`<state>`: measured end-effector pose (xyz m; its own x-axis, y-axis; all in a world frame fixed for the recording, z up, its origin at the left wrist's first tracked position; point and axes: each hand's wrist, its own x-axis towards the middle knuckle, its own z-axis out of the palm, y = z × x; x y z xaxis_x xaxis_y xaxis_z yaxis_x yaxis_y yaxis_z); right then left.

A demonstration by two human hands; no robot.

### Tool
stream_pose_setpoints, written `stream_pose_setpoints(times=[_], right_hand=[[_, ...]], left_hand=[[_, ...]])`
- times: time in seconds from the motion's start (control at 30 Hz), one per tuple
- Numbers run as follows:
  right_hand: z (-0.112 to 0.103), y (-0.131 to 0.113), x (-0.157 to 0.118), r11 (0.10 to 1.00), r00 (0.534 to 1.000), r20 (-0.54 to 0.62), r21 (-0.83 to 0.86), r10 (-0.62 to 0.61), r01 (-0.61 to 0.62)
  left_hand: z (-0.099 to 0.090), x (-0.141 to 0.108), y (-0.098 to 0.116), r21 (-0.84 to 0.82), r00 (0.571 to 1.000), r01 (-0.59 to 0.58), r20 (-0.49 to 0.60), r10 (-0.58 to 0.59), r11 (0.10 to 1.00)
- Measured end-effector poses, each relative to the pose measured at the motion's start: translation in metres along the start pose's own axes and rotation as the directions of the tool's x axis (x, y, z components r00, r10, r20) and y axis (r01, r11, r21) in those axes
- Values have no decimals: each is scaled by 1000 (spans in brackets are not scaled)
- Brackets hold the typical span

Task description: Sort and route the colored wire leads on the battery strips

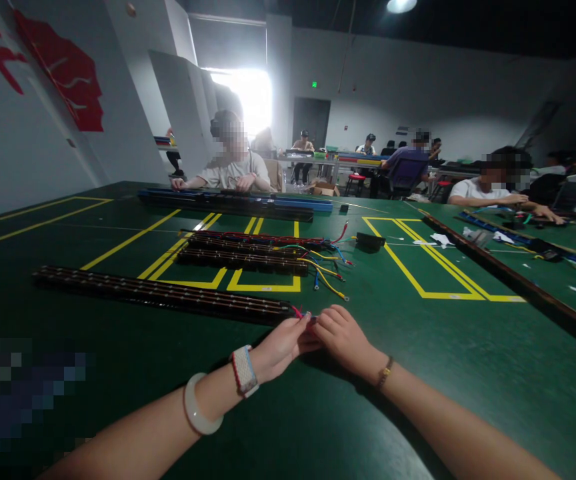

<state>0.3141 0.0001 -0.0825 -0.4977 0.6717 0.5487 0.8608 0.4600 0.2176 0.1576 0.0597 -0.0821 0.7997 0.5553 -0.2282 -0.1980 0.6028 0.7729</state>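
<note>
Grn tbl [468,373] holds blk strips [163,293], yel tape [131,240], wht scraps [439,241].

Red wire [297,312] partly behind fingers [332,320]

Table [418,353]: smooth, semi-gloss, throws glare back at me. Tape [268,289]: flat, smooth, plastic-looking. Bar [163,293]: dark, glossy, plastic-looking, with coppery metallic-looking lines. Wires [325,279]: smooth plastic-looking sleeves; lugs [347,299] bare shiny metal. Blue rail [298,204]: smooth, slight sheen. Scraps [439,240]: matt, papery. Watch band [244,370]: woven cloth look, textured. Bangle [195,407]: polished, stone or plastic, can't tell. Wall [368,73]: matt.
</note>
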Motion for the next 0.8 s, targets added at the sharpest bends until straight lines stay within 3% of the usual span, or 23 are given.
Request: stream_pose_setpoints(times=[0.2,0.37,0.5,0.63,0.8], right_hand=[[-9,6,-3,992,990,59,1,-130,130],[-18,10,-4,995,995,30,22,-94,93],[-22,6,2,1000,993,119,-22,22,-19],[-27,1,10,986,966,217,55,142,-157],[-31,14,12,899,881,322,156,345,-409]], left_hand=[[0,0,-2,-92,1000,-10,-16,8,996],[2,-2,-3,-17,999,-9,-34,9,1000],[2,-2,-3,7,998,-49,-32,50,999],[2,-1,-1,0,999,-46,-29,46,999],[5,-4,2,51,999,-32,-37,34,998]])
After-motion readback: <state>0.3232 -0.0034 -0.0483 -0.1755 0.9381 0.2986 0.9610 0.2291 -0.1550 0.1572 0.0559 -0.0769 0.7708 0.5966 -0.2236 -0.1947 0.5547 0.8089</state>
